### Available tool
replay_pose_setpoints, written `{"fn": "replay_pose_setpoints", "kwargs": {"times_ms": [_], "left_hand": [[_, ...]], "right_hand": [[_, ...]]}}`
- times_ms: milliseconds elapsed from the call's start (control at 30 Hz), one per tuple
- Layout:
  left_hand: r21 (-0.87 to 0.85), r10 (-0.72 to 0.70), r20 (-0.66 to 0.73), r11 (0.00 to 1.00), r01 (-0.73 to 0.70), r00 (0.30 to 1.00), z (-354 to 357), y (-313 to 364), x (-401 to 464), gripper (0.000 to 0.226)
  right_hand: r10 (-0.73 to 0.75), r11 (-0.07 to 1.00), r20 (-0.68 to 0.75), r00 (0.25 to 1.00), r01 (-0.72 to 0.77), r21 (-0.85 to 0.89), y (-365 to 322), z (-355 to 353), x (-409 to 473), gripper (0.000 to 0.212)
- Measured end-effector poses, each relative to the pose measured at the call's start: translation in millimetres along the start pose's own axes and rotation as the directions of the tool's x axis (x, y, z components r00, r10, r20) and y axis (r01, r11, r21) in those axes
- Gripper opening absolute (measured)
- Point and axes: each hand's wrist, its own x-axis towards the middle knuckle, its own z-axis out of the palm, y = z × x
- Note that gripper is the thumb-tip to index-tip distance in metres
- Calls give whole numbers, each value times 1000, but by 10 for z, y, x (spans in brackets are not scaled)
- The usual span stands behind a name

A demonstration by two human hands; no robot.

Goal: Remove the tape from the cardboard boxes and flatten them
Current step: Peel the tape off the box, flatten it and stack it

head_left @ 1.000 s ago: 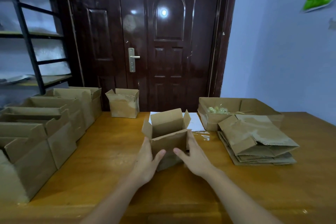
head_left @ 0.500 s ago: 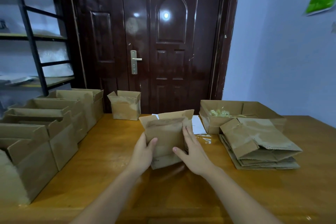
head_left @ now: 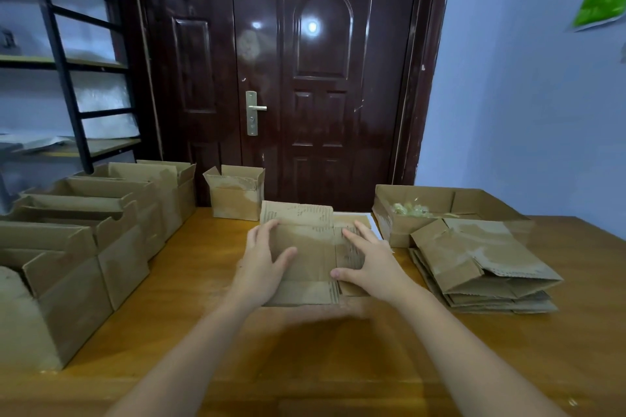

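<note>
Between the upright boxes point(head_left: 84, 240) and the flattened stack point(head_left: 481, 267), both hands, left hand point(head_left: 261, 264) and right hand point(head_left: 376, 261), fingers spread apart, should press the seemingly collapsed box point(head_left: 305, 247) evenly flat.

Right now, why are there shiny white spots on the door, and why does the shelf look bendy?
Head view: the glossy door mirrors a lamp as glare spots; the wide-angle lens bows the shelf near the frame edge; the hands cast a soft shadow on the table.

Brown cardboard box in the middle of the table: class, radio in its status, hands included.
Left hand and right hand pressing flat on it. Brown cardboard box collapsed flat on wooden table. Nothing in the way; stack of flattened boxes alongside, apart.
</note>
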Motion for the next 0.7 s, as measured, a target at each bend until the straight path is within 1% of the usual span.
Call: {"fn": "replay_pose_setpoints", "kwargs": {"times_ms": [67,100,167,267,367,467,533,600,700], "left_hand": [[94,-13,97,996,4,995,-38,6,12,97],[126,-20,124,992,4,992,-58,9,19,109],[169,-41,126,985,19,991,-88,5,44,120],[222,-42,132,975,12,990,-81,1,57,123],[270,-34,178,963,-15,984,18,-25,26,126],[296,-85,203,955,21,975,133,-100,-23,129],[304,-112,217,952,42,970,184,-153,-46,130],[293,-110,221,955,41,969,207,-188,-42,128],[354,-109,250,935,14,962,207,-210,13,125]], "right_hand": [[12,999,5,1000,-12,-29,-27,-85,19,107],[7,999,2,1000,-7,-32,-31,-131,29,110],[-12,1000,-10,1000,12,9,-15,-211,41,109],[1,998,-29,1000,1,67,32,-254,31,97],[48,996,-27,998,-46,82,83,-184,6,101],[161,978,-34,986,-155,143,158,-41,-57,106],[216,965,-19,976,-210,159,218,59,-109,105],[218,967,3,976,-216,135,270,105,-124,101],[191,979,73,979,-195,55,290,83,-76,92]]}}
